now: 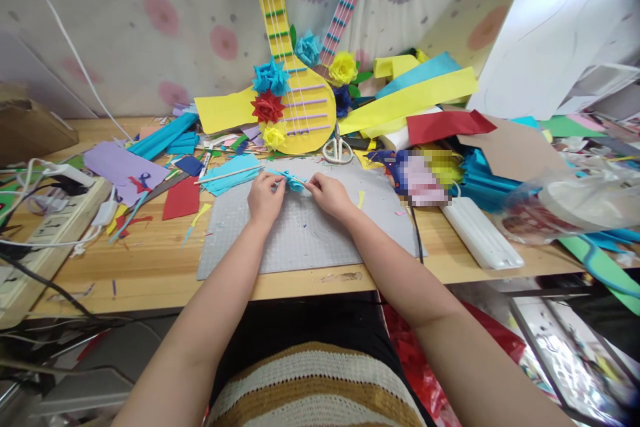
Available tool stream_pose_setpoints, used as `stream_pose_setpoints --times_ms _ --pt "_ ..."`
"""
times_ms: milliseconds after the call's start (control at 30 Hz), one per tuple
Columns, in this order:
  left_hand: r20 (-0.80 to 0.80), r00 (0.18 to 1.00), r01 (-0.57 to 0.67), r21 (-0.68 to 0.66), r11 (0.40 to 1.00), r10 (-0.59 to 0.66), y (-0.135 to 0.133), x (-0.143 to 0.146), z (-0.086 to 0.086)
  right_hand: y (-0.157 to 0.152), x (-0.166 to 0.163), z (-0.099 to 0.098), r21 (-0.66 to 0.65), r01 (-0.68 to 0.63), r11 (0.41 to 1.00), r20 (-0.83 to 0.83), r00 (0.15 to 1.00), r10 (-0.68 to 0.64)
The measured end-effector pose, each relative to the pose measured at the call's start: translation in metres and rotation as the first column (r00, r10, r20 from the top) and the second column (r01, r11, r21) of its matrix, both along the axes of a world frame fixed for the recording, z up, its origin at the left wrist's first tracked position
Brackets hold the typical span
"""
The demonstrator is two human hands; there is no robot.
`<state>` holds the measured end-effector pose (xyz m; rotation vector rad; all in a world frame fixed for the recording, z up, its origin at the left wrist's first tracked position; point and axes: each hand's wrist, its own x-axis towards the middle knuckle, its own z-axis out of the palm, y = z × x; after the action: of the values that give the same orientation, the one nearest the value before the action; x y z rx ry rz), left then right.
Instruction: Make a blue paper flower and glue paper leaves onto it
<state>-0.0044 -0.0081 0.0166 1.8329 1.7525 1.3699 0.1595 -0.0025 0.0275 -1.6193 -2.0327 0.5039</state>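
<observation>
Pinching away with both hands at a little piece of bright blue paper (295, 183), which sits right between the left grip (266, 199) and the right grip (327, 195), just above a grey cutting mat (310, 237). Both grips are closed down at the fingertips, thumb against fingers, with the paper bunched up in the gap. Can't honestly tell whether the right one has paper or something thinner in its fingers, it's too small to make out.

A thin pale stick (229, 175) pokes out to the left of the left grip, over some light blue sheets (220, 187). Further left of that grip, a red square (181, 199) and a purple sheet (125, 170) lie on the wooden bench (145, 273), and past those there's a chunky power strip (55, 230).

Just beyond the right grip are some scissors (338, 151), and a small yellow scrap (361, 199) is right beside it on the mat. Well off to its right there's a white box-shaped thing (483, 233) on the bench.

Straight ahead of both grips stands a yellow paper guitar (303, 97), with blue, red and yellow flowers down its left edge.
</observation>
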Motion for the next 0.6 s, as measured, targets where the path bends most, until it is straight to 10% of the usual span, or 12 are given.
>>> stream_pose_setpoints --times_ms 600 --pt "0.076 0.985 -0.143 -0.153 0.978 0.156 0.0030 0.0079 -0.0008 -0.0062 -0.0068 -0.0003 0.038 -0.023 0.999 0.017 1.000 0.022"
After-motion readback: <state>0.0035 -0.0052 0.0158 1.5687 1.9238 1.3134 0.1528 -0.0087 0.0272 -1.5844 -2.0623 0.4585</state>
